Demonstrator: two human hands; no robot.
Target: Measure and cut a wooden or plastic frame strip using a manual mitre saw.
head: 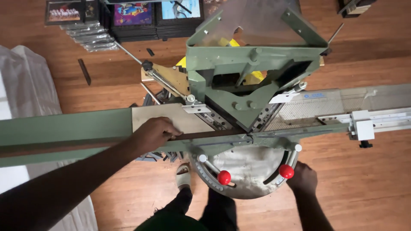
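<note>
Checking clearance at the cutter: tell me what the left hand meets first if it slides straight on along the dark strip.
Likely the green cutting head. The left hand points right along the dark moulding strip toward its V-shaped base, though depth is hard to judge.

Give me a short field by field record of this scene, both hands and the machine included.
Machine: green mitre cutting machine on a wood floor
Left hand: pressing a dark strip of moulding against the machine's fence
Right hand: at the right red knob, grip unclear
Other red knob: untouched
Floor items: stacked picture frames behind the machine, offcuts beneath
</note>
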